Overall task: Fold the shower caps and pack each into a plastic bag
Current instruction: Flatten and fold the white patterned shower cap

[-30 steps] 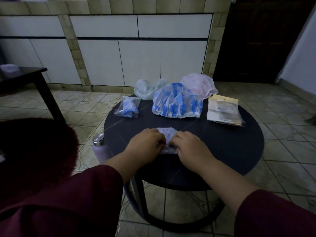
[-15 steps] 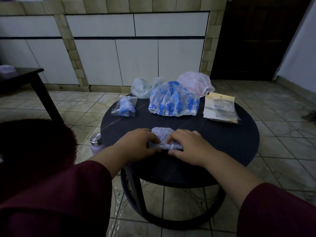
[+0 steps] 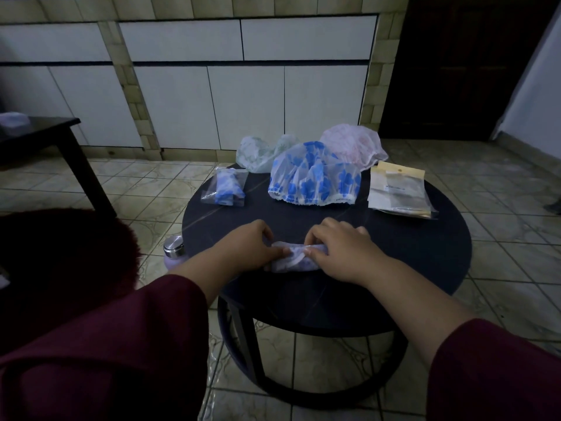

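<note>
A round dark table (image 3: pixel 425 259) on a ring-shaped black base stands on a pale tiled floor (image 3: pixel 127 192), in front of a wall of white cabinet doors (image 3: pixel 246 104) framed by beige tiles. A second dark table (image 3: pixel 60 135) shows at the far left edge.

On the far side of the round table lie three loose shower caps: a white plastic shower cap with blue flowers (image 3: pixel 314 180) in the middle, a pale pink shower cap (image 3: pixel 353 144) just behind it to the right, and a pale green patterned shower cap (image 3: pixel 261 151) behind it to the left. To the right of them rests a stack of clear plastic bags with cream paper headers (image 3: pixel 397 189). To the left sits a clear bag already holding a folded blue-and-white cap (image 3: pixel 226 186).

A steel-capped lilac bottle (image 3: pixel 174 250) stands on the floor just beside the table's left edge.

Near the front middle of the table lies the rolled white shower cap with faint purple print (image 3: pixel 293 259), a short bundle lying crosswise. The left hand (image 3: pixel 252 247) grips its left end, fingers curled over it; the right hand (image 3: pixel 340 253) has its grip clamped on the right end, fingertips tucked over the top of the roll. Both arms wear dark red sleeves (image 3: pixel 106 344).
</note>
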